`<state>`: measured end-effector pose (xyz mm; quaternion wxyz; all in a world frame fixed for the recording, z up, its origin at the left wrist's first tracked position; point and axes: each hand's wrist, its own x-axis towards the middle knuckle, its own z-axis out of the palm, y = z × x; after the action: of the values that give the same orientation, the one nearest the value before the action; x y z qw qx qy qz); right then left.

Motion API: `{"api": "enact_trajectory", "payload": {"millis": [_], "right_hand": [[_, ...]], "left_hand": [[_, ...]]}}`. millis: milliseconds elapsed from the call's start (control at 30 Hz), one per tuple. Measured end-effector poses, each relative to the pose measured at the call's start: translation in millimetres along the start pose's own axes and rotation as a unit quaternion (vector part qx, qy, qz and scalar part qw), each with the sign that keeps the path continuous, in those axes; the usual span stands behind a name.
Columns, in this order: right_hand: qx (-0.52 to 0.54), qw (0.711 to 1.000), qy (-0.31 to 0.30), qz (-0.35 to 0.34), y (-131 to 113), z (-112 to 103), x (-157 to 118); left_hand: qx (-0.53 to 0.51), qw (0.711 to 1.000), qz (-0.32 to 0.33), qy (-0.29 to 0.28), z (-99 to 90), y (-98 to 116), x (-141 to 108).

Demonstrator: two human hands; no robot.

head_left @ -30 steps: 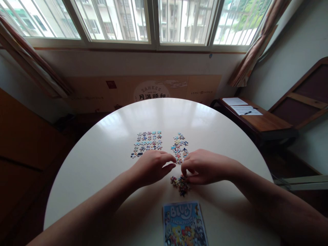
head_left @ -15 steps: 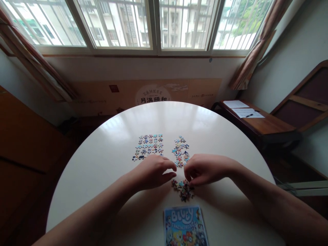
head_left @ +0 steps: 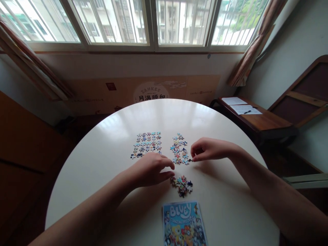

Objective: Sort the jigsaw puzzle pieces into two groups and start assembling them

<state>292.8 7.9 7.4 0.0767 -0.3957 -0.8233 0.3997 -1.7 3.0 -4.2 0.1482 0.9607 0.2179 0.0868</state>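
Observation:
My right hand [head_left: 203,149] is closed at the right side of a scattered group of jigsaw pieces [head_left: 179,147]. Its fingertips pinch a dark puzzle piece [head_left: 190,160] at the tabletop. My left hand [head_left: 156,169] hovers with thumb and forefinger apart and nothing between them. Just right of the left thumb lies a small heap of jigsaw pieces [head_left: 182,185]. Beyond the left hand, more pieces [head_left: 146,144] lie in several neat rows, and the hand hides part of the nearest row.
A blue Bluey picture card [head_left: 182,222] lies near the front of the round white table [head_left: 102,153]. To the right, a wooden bench [head_left: 269,119] carries papers [head_left: 244,109] and a pen [head_left: 247,112]. Windows [head_left: 181,24] with bars are ahead.
My right hand has moved away from the near heap, up and right to the edge of the scattered group, with a dark piece. My left hand has hardly moved.

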Motion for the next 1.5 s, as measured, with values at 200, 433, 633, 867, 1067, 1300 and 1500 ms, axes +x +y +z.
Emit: {"api": "enact_trajectory", "payload": {"millis": [200,433,633,867,1067,1300,1500], "right_hand": [[-0.081,0.992,0.097,-0.013,-7.9,2.1,-4.2],[-0.079,0.986,-0.076,-0.125,-35.6,26.2,-2.5],[-0.12,0.982,-0.098,-0.109,-40.7,37.3,2.8],[-0.123,0.983,-0.103,-0.088,-44.6,35.4,-0.4],[-0.05,0.981,-0.189,-0.015,-35.8,16.7,-2.6],[-0.059,0.997,-0.046,0.009,-13.4,4.6,-2.7],[-0.111,0.972,0.205,-0.012,-12.2,5.6,-4.1]], "left_hand": [[-0.004,1.0,0.009,0.008,-0.4,0.6,0.0],[-0.006,1.0,0.026,0.01,4.4,0.3,-1.1],[-0.001,1.0,0.026,0.018,2.0,1.0,-0.9],[-0.015,0.998,0.064,0.022,4.1,17.6,-1.0],[-0.029,0.996,0.089,0.002,7.4,25.9,1.8],[-0.03,0.997,0.077,0.004,9.3,19.5,-0.1],[-0.012,0.997,0.066,0.03,11.0,15.5,0.0]]}}
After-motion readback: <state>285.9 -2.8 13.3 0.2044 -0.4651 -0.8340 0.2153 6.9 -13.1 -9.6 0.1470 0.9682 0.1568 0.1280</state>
